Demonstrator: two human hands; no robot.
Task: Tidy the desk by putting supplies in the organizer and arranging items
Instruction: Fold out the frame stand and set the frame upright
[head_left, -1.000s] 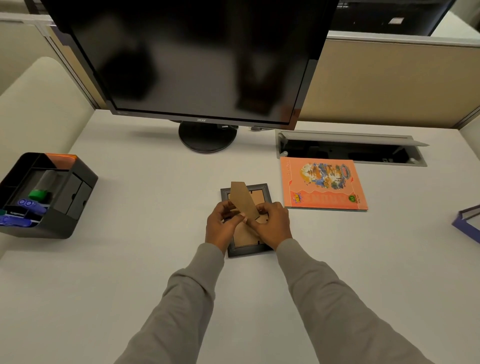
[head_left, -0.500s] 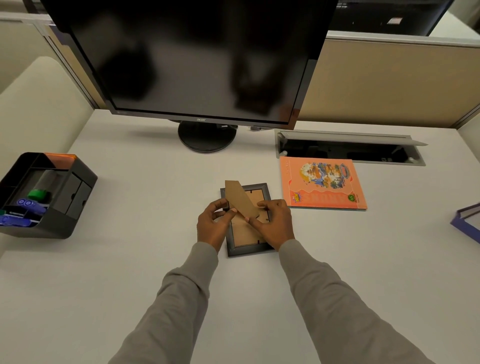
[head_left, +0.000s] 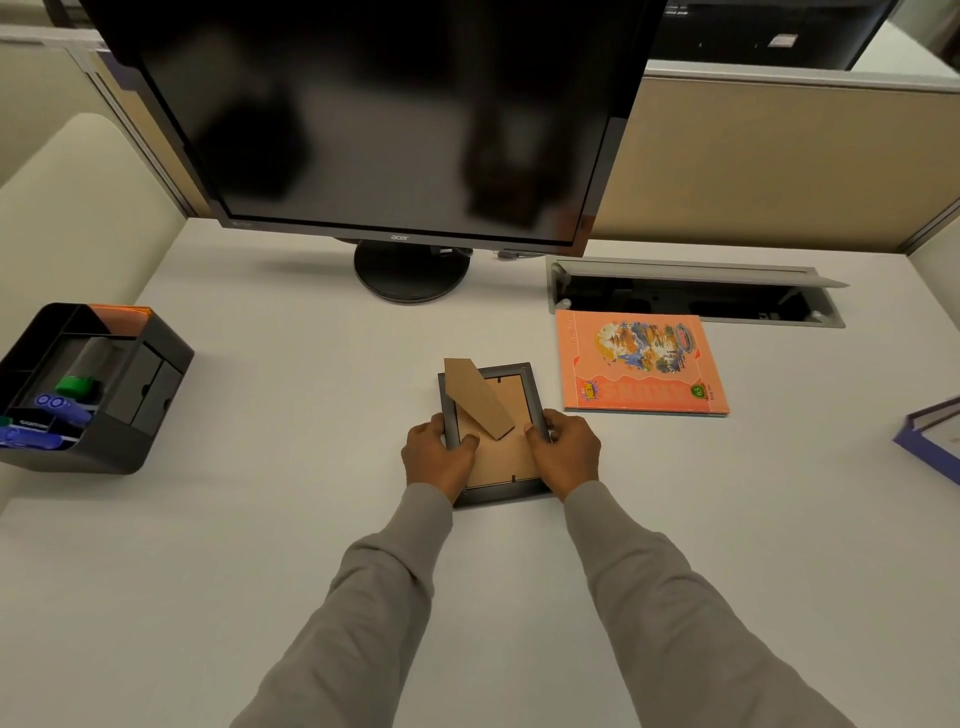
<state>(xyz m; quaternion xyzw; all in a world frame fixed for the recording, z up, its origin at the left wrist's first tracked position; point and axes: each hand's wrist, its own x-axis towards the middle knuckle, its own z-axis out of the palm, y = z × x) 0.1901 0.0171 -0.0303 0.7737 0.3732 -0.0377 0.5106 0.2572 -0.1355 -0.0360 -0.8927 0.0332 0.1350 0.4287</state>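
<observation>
A small dark picture frame (head_left: 532, 391) lies face down in the middle of the white desk, its brown backing up and its cardboard stand flap (head_left: 475, 393) lifted toward the far left. My left hand (head_left: 435, 457) grips the frame's left edge and my right hand (head_left: 566, 449) grips its right edge. The black desk organizer (head_left: 130, 405) stands at the left with blue markers (head_left: 54, 410) and a green-capped item (head_left: 75, 385) inside.
A black monitor (head_left: 374, 119) on a round stand rises at the back. An orange booklet (head_left: 639, 364) lies right of the frame, below an open cable tray (head_left: 696, 299). A purple-edged box (head_left: 932, 441) shows at the right edge. Cubicle partitions enclose the desk.
Both hands let go of the cardboard stand flap and moved outward to the frame's left and right edges. The flap stays raised.
</observation>
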